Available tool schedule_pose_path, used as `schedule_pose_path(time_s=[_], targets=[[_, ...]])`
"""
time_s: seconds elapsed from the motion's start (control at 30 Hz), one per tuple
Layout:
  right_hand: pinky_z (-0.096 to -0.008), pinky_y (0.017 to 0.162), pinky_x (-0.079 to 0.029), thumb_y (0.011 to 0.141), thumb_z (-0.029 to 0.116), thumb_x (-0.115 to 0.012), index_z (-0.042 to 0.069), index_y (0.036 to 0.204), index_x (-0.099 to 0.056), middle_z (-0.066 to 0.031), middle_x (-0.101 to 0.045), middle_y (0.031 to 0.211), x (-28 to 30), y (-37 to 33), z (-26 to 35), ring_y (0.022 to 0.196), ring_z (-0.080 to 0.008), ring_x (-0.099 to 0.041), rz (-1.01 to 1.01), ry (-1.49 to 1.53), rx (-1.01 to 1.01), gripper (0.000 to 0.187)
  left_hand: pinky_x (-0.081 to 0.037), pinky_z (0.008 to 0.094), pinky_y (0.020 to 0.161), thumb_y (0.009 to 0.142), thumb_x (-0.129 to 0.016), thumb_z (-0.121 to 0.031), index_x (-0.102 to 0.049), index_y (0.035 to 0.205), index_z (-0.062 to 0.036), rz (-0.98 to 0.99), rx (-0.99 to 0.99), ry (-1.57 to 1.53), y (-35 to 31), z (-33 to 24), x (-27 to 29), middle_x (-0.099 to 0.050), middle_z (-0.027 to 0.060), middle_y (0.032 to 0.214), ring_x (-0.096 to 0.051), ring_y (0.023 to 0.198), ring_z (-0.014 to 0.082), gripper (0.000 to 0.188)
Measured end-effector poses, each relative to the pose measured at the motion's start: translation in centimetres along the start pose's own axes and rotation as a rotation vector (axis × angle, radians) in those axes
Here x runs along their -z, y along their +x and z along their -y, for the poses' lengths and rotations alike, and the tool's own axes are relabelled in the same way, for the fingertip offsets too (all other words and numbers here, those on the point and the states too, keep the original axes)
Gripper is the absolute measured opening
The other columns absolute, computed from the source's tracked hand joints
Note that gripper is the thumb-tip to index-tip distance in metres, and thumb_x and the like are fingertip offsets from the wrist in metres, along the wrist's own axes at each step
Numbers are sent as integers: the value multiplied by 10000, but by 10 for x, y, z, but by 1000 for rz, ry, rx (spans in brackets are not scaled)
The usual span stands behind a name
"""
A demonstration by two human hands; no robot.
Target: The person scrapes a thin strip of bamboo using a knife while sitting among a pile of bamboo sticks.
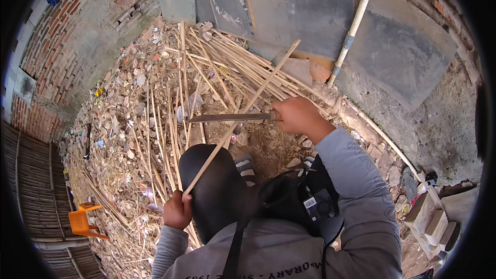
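Note:
My left hand (177, 211) is closed round the near end of a long bamboo strip (267, 81), beside my dark-clad left knee (206, 188). The strip slants away up to the right, its far end raised over other strips. In my right hand (301, 117) is the handle of a machete (227, 118). Its long dark blade points left and crosses the strip near mid-length; whether the edge touches it I cannot tell. Beyond my hands lies a loose pile of bamboo strips (243, 54), with several more strips (157, 134) scattered left of the blade.
Rubble and litter (111, 124) cover the ground at left, below a brick wall (67, 46). A small orange plastic chair (80, 222) stands far left. At right, a pale pipe (356, 23) leans by grey panels (315, 13), and wooden blocks (426, 217) lie low.

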State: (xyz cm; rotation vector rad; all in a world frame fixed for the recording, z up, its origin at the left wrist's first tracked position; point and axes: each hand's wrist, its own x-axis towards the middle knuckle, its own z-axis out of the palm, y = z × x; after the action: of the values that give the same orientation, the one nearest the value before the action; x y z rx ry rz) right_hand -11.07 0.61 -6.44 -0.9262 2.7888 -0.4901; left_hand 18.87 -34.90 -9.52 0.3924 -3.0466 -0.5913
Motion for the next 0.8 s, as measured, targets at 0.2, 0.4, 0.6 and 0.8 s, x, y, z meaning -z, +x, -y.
schedule_pose_path(time_s=[0.2, 0.4, 0.6, 0.8], targets=[[-482, 844, -545, 749, 160, -658, 49, 1110, -707, -243, -706, 991, -23, 9, -82, 938, -431, -671, -164, 206, -198, 381, -467, 579, 578, 983, -608, -364, -549, 986, -36, -2, -15, 8, 9, -9, 1, -632, 254, 707, -628, 664, 488, 333], [-498, 796, -540, 763, 154, -652, 38, 998, -683, -228, -703, 949, -9, 0, 4, 920, -428, -671, -6, 10, -17, 264, -484, 565, 584, 972, -623, -351, -567, 998, -17, -52, -19, -18, 0, -5, -3, -631, 247, 687, -634, 654, 481, 340], [-497, 841, -545, 766, 148, -660, 60, 1145, -705, -261, -706, 999, -32, 13, -90, 949, -437, -674, -165, 139, -246, 392, -468, 559, 587, 995, -581, -400, -563, 902, -5, -6, -21, -17, 11, -11, 4, -618, 262, 687, -639, 685, 496, 407], [-516, 771, -541, 755, 176, -673, 75, 962, -680, -213, -697, 861, -27, 4, -25, 855, -435, -676, -139, 120, 5, 231, -462, 546, 582, 1016, -529, -434, -552, 874, 0, 49, -11, -36, 10, -9, 8, -601, 253, 658, -627, 665, 491, 457]])
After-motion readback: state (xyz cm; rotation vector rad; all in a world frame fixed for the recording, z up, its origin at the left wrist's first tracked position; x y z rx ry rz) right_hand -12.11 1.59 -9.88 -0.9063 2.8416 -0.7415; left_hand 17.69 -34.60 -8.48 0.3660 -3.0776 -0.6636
